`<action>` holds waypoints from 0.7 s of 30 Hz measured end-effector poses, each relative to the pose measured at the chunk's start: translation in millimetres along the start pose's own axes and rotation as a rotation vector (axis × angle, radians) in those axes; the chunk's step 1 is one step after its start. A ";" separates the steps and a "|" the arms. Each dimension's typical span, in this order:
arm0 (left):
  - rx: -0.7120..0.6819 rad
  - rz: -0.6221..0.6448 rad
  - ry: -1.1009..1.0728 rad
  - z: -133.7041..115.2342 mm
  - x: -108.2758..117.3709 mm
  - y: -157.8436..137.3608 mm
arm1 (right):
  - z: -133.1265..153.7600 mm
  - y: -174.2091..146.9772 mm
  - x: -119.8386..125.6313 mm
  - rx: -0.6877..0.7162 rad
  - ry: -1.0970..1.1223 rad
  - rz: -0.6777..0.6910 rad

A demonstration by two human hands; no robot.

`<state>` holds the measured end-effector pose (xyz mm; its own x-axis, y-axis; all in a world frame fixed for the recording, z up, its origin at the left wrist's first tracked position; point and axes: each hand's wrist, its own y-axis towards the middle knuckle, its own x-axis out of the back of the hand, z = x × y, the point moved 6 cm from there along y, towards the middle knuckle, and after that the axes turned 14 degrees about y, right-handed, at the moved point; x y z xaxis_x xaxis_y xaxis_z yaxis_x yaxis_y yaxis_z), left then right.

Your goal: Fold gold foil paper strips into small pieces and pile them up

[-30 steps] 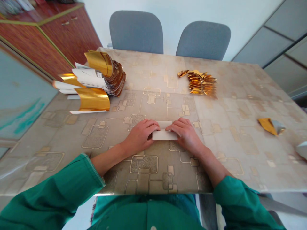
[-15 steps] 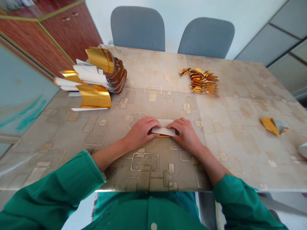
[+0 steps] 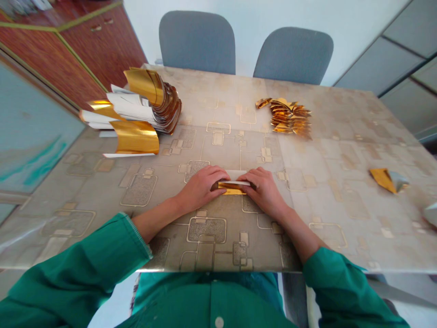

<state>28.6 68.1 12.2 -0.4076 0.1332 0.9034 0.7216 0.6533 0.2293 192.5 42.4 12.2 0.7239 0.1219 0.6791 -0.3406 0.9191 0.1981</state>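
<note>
Between my hands, low over the near middle of the table, is a sheet of gold foil paper (image 3: 234, 191) with a white back. Its near part is bent up and over, so a gold strip faces me and white shows behind it. My left hand (image 3: 204, 186) grips the left end with curled fingers, the thumb at the near side. My right hand (image 3: 264, 187) pinches the right end in the same way. The fingertips hide both ends of the sheet.
A curved stack of gold and white foil paper (image 3: 136, 137) lies at the left. Several folded gold paper pieces (image 3: 290, 116) sit in a row at the back right. Another folded piece (image 3: 384, 180) rests far right. Two grey chairs (image 3: 198, 41) stand behind the patterned table (image 3: 327, 196).
The sheet's white flap, which faced up toward me, has turned up on edge, and the gold side now shows along the near part. Both hands stay in nearly the same place.
</note>
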 end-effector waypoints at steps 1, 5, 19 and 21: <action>-0.001 0.000 -0.003 -0.2 0.2 -0.1 | 0.3 -0.2 0.1 0.005 0.006 -0.005; 0.021 -0.007 -0.005 0.6 -0.2 -1.0 | 0.0 -0.7 0.9 0.009 0.004 -0.040; 0.010 -0.221 0.203 -11.4 19.6 -5.9 | -8.5 2.3 0.9 -0.062 -0.044 -0.094; -0.081 -0.209 0.310 -19.2 20.3 -7.0 | -9.1 2.0 1.5 -0.058 -0.046 -0.115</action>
<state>26.0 51.9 35.9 -0.3710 -0.2364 0.8980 0.6878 0.5798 0.4368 198.4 47.9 7.2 0.7275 -0.0017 0.6861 -0.2204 0.9464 0.2362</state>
